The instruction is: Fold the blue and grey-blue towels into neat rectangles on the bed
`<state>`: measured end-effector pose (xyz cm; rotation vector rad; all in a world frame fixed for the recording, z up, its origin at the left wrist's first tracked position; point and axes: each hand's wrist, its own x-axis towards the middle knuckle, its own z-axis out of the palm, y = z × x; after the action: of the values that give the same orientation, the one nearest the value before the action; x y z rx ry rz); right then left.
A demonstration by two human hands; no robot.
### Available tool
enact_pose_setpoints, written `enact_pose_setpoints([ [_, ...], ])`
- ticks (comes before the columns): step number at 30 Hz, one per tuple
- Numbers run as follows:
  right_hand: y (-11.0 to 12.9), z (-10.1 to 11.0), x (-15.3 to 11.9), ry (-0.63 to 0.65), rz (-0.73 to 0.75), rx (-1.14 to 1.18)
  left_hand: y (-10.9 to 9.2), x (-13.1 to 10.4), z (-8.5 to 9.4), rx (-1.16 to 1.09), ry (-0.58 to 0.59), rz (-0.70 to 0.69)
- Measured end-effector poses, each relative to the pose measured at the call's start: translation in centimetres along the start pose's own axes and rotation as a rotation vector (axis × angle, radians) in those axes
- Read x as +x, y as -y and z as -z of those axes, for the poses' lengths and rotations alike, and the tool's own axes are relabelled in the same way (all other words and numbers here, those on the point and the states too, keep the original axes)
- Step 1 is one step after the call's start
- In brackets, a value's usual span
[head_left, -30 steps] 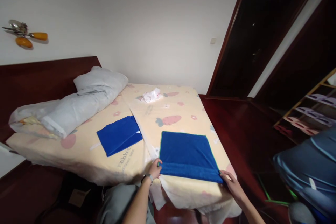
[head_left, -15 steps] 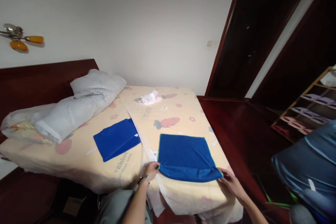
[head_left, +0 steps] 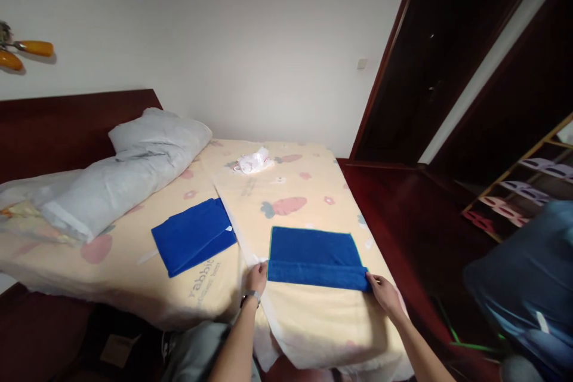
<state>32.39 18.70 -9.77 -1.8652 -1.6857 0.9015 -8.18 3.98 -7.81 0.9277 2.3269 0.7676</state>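
A blue towel [head_left: 316, 248] with thin green edging lies on the bed, its near edge folded back over itself in a flat band. My left hand [head_left: 256, 279], with a watch on the wrist, pinches the left end of that fold. At the other end, my right hand [head_left: 384, 293] grips the right corner of the fold between thumb and fingers. To the left rests a second blue cloth [head_left: 194, 236], folded flat, with a small white tag at its right edge.
The bed [head_left: 304, 316] has a cream sheet with carrot prints. A grey quilt [head_left: 134, 173] is bunched by the headboard, and a crumpled white plastic bag [head_left: 254, 161] sits further back. On the right are a shoe rack [head_left: 505, 188] and blue fabric [head_left: 528, 274].
Both hands have moved away from me, carrying the towel's near edge further over. The folded band is wider and flatter, and less of the towel's flat part shows. The view has shifted slightly.
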Motion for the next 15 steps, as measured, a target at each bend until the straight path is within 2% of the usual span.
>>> enact_pose_setpoints([
  [4,0.0,0.4,0.3,0.126,-0.002,-0.143,-0.1,0.0,-0.2,0.11,0.042,-0.031],
  [7,-0.2,0.7,0.6,0.161,-0.016,-0.178,0.1,0.2,-0.9,0.125,0.058,-0.019],
  [11,-0.2,1.2,0.6,0.161,-0.034,-0.032,0.1,0.6,-1.6,-0.092,0.135,0.039],
  [15,-0.2,1.7,-0.4,0.163,-0.053,0.205,0.1,0.7,-1.3,-0.266,0.08,0.104],
])
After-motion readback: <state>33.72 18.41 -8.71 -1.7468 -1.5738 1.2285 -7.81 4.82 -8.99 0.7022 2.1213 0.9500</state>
